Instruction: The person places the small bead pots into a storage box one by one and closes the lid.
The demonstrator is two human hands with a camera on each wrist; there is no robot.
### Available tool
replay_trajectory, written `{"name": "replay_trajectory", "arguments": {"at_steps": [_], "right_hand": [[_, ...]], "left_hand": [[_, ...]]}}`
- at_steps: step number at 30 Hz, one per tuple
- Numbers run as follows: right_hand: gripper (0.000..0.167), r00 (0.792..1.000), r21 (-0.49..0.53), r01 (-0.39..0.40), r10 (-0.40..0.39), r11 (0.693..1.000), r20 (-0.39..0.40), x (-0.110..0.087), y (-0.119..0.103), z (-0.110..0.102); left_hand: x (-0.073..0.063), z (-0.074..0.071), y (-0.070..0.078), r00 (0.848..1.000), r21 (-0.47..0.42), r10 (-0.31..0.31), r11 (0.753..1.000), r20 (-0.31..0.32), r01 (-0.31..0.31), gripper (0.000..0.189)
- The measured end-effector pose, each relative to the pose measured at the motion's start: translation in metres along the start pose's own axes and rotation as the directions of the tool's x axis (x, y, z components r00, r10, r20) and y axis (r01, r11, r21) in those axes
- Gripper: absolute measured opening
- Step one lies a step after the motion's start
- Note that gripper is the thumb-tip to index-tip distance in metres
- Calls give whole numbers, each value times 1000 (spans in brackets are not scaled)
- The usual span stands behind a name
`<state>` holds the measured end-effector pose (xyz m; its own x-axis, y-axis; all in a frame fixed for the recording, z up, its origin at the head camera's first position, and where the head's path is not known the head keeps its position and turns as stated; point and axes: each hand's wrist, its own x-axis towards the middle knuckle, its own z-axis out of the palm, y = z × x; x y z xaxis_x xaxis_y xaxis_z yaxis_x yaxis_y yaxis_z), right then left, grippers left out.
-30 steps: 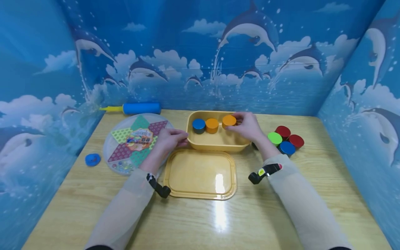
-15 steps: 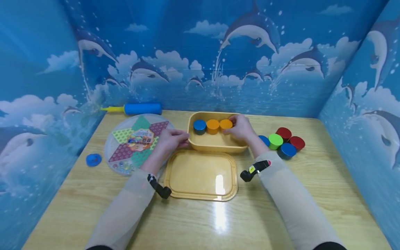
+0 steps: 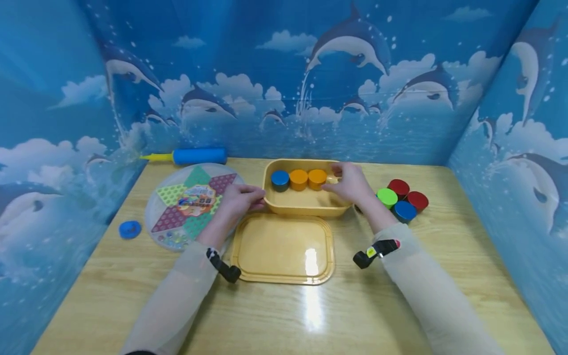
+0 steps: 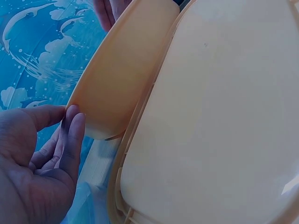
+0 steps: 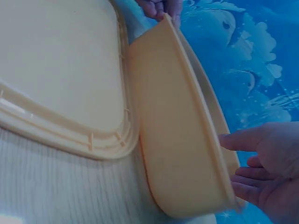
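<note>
A yellow plastic box stands at the back middle of the table. In a row inside it are a blue-topped cylinder and two orange cylinders. My left hand pinches the box's left end between thumb and fingers, as the left wrist view shows at the rim. Over the box's right end, my right hand has thumb and fingers spread apart, just right of the nearer orange cylinder. The right wrist view shows nothing between those fingers; the cylinders are hidden there by the box wall.
A yellow lid lies flat in front of the box. To the right, red cylinders, a green one and a blue one cluster. Left are a round star-patterned game board, a blue pump and a small blue object.
My right hand set the second orange cylinder against the first, let go of it and drew back to the right. My left hand stays at the box's end.
</note>
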<state>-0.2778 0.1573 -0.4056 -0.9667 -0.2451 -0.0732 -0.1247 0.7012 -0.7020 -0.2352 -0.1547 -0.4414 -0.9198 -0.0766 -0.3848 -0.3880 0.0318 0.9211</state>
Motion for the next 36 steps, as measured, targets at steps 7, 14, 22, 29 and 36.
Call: {"name": "replay_trajectory", "arguments": {"at_steps": [7, 14, 22, 29, 36], "right_hand": [[67, 997, 26, -10, 12, 1000, -71, -29, 4, -29], [64, 990, 19, -3, 6, 1000, -140, -54, 25, -42], [69, 994, -99, 17, -27, 995, -102, -78, 57, -55], [62, 968, -107, 30, -55, 994, -246, -103, 79, -58], [67, 944, -74, -51, 24, 996, -329, -125, 95, -56]], "left_hand": [[1, -2, 2, 1000, 23, -20, 1000, -20, 20, 26], [3, -3, 1, 999, 26, -35, 999, -36, 36, 25], [1, 1, 1, 1000, 14, -24, 1000, -16, 24, 27], [0, 1, 3, 999, 22, -31, 999, -12, 31, 27], [1, 2, 1, 999, 15, -31, 999, -19, 32, 28]]}}
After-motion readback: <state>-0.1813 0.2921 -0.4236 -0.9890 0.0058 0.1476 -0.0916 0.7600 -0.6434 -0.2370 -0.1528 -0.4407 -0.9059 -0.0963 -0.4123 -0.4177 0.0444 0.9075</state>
